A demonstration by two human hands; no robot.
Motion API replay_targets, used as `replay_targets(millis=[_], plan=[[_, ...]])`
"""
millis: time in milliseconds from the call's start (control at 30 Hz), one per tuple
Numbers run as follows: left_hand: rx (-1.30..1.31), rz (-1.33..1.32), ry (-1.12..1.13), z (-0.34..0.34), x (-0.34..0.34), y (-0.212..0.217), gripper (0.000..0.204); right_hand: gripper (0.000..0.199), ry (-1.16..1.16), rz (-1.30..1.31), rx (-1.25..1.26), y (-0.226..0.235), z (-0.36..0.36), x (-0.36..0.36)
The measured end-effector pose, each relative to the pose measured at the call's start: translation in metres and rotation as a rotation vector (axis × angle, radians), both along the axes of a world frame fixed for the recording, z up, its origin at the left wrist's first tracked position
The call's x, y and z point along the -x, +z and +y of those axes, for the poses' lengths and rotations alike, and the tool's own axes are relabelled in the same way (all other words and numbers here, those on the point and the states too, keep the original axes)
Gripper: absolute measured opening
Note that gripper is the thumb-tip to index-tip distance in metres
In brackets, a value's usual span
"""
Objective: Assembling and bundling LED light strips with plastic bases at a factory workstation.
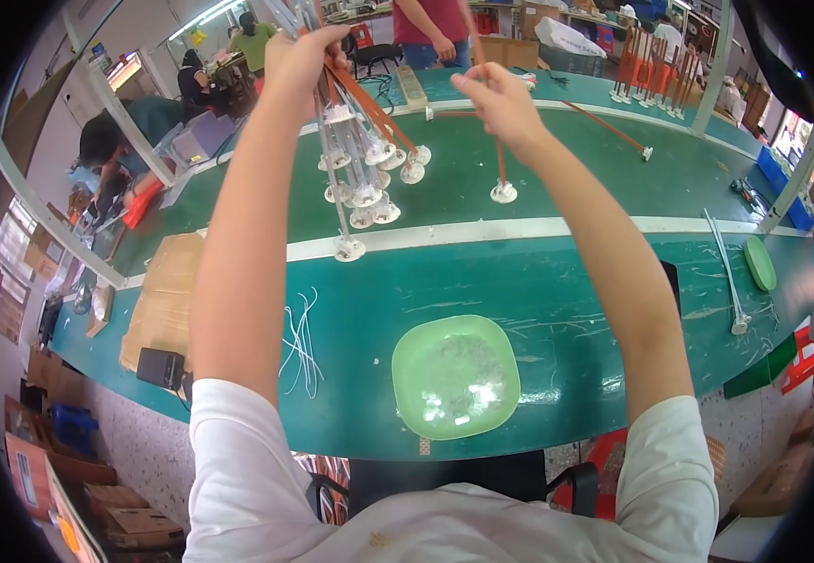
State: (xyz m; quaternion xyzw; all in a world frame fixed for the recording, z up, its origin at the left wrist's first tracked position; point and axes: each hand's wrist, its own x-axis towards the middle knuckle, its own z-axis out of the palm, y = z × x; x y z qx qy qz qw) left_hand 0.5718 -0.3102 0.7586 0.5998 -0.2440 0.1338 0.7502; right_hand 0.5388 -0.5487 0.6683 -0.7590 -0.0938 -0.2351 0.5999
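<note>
My left hand (302,68) is raised over the far side of the green workbench, its fingers wrapped round a bundle of thin rods (366,174). Some of these rods are clear or silvery, others copper-coloured, and white round caps sit at their lower ends. To the right, my right hand (503,101) pinches a single copper-coloured rod (500,159). That rod stands nearly upright, its white cap low over the bench or resting on it; I cannot tell which. Two more copper-coloured rods lie nearby, one of them (606,128) to the right of my right hand.
A pale green plastic dish (409,380) sits on the near bench. White wires (306,352), cardboard (158,305) and a black adapter (157,367) lie left. A white rail (529,228) crosses the bench. Capped rods (653,70) stand far right. A person in red (430,21) stands opposite.
</note>
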Motion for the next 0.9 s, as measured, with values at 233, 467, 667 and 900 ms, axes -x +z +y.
replay_targets(millis=[233,467,667,900], plan=[[-0.148,-0.011,0.156,-0.01,-0.002,-0.025,0.02,0.025,0.148,-0.074,0.047,-0.007,0.042,0.0],[0.062,-0.185,0.2,-0.014,-0.022,-0.046,0.023,0.031,0.12,-0.003,0.076,-0.018,0.057,-0.01],[0.078,-0.178,0.255,-0.018,-0.034,-0.059,0.052,0.042,0.045,0.021,0.064,-0.026,0.058,-0.015],[-0.12,-0.179,0.393,-0.008,-0.046,-0.092,0.058,0.058,0.03,0.098,0.234,-0.045,0.08,-0.035]])
